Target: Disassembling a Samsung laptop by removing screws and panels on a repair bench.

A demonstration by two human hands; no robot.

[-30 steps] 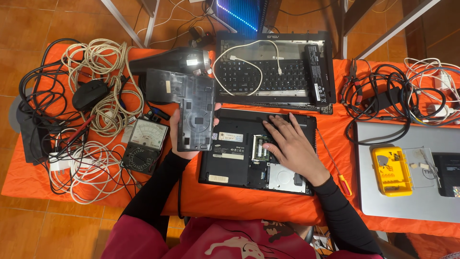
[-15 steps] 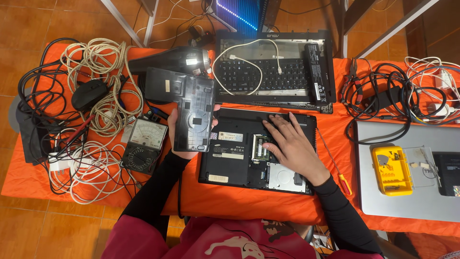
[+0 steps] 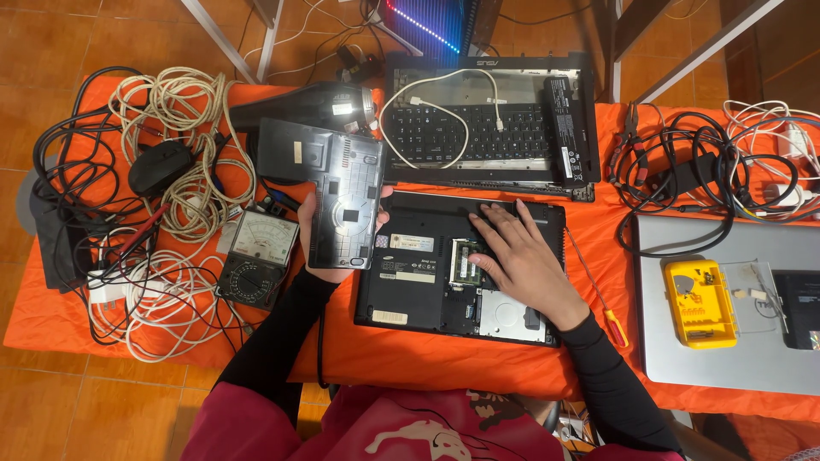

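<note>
Your left hand [image 3: 314, 243] is closed around the lower edge of a grey plastic cover panel [image 3: 342, 203], thumb on its face near the right edge, holding it tilted up above the left side of the bench [image 3: 478, 367]. The panel is a rounded rectangle, matte and ribbed with vents. Your right hand [image 3: 521, 260] lies open and flat, fingers spread, on the opened underside of a black laptop [image 3: 436, 273] that sits upside down in front of you; the fingertips rest near the exposed green memory board [image 3: 462, 260], beside a silvery drive bay [image 3: 504, 314].

Just right of the laptop lies a thin screwdriver [image 3: 598, 294] with a red and yellow handle. Behind it rests a second black laptop base [image 3: 491, 128], keyboard up, with a white cable [image 3: 427, 111] looped over the keys. To the left, a black analogue multimeter [image 3: 256, 256] with a pale dial lies among tangled white and beige cords [image 3: 184, 162], near a black mouse [image 3: 160, 166]. To the right, a yellow plastic bit case [image 3: 700, 303] sits on a closed silver laptop [image 3: 683, 358], with black coiled leads [image 3: 692, 175] behind.

An orange cloth covers the bench, wrinkled at its edges. The floor [image 3: 51, 43] is glossy terracotta tile, and metal frame legs [image 3: 226, 38] stand beyond the bench.
</note>
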